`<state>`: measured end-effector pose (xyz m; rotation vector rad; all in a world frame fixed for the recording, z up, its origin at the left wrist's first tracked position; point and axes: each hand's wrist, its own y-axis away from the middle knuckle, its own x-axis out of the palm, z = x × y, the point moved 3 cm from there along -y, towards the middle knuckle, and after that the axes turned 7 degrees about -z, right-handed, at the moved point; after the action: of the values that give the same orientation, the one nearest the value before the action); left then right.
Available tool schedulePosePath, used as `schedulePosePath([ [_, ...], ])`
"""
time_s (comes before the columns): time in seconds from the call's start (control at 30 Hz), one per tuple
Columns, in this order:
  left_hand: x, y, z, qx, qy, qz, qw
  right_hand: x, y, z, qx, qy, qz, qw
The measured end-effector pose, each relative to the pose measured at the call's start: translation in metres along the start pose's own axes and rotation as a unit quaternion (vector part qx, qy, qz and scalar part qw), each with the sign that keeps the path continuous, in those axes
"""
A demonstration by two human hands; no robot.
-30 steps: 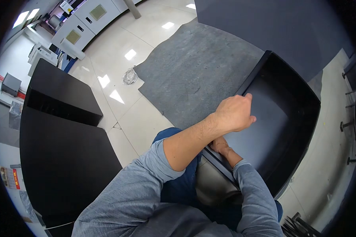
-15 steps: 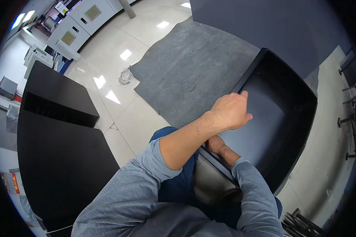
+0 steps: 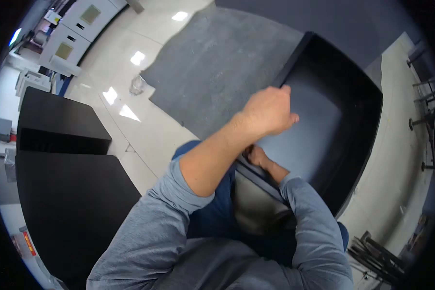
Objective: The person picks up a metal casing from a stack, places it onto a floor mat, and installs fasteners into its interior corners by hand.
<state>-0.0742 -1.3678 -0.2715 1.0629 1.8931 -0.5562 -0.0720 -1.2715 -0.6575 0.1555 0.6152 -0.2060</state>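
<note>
A large black open-topped metal box [image 3: 299, 130], like a cabinet shell, stands tilted in front of my knees. Over its left side my left hand [image 3: 270, 110] is closed with the knuckles up; whatever is in its fingers is hidden beneath. Lower down, my right hand [image 3: 259, 156] reaches inside the near left corner, its fingers curled by the near rim [image 3: 263, 180]. My left forearm partly covers that corner, and what the right fingers grip, if anything, cannot be made out.
A grey mat [image 3: 212, 67] lies on the tiled floor beyond the box. Two black panels or cabinets [image 3: 67, 193] stand at left. Crumpled clear plastic [image 3: 137, 85] rests by the mat. Black metal parts [image 3: 379, 256] are at lower right, and a dark grey panel [image 3: 324, 24] stands at the back.
My view has shifted, so the surroundings sit somewhat higher and further left. Both hands stay at the box's left side in nearly the same poses.
</note>
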Motion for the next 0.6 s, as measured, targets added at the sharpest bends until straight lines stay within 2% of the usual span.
schedulePosePath([
  [0.03,0.0,-0.002,0.002,0.003,0.002,-0.001,1.0,0.067,-0.014,-0.099,-0.078,0.096,-0.012,0.992],
  [0.07,-0.002,-0.002,0.003,-0.012,0.011,-0.008,1.0,-0.014,0.01,0.024,-0.018,0.039,-0.009,0.999],
  [0.1,-0.001,-0.004,0.004,-0.012,0.012,-0.002,1.0,-0.011,0.004,0.024,-0.067,0.211,0.18,0.959],
  [0.13,0.0,-0.006,0.004,-0.027,0.007,0.012,1.0,-0.003,0.002,0.014,-0.109,0.23,0.175,0.951],
  [0.17,0.002,-0.005,0.004,-0.019,0.002,0.007,1.0,0.003,0.003,0.009,-0.208,0.212,0.083,0.951],
  [0.2,0.004,-0.005,0.005,-0.009,-0.008,-0.003,1.0,-0.007,0.001,0.024,-0.127,0.224,0.133,0.957],
  [0.27,0.01,-0.008,0.005,0.001,-0.026,-0.006,1.0,0.002,-0.005,0.002,-0.186,0.233,0.163,0.941],
  [0.37,0.008,-0.01,0.003,-0.002,-0.029,-0.007,1.0,-0.013,0.002,0.007,0.008,0.153,0.093,0.984],
  [0.47,0.012,-0.008,0.008,0.005,-0.03,-0.02,0.999,0.043,-0.003,-0.071,-0.016,0.1,0.089,0.991],
  [0.57,0.014,-0.009,0.011,0.007,-0.043,-0.027,0.999,-0.003,0.005,-0.002,-0.051,0.149,0.088,0.984],
  [0.6,0.014,-0.01,0.012,0.005,-0.047,-0.027,0.999,-0.004,0.004,0.001,-0.118,0.179,0.043,0.976],
])
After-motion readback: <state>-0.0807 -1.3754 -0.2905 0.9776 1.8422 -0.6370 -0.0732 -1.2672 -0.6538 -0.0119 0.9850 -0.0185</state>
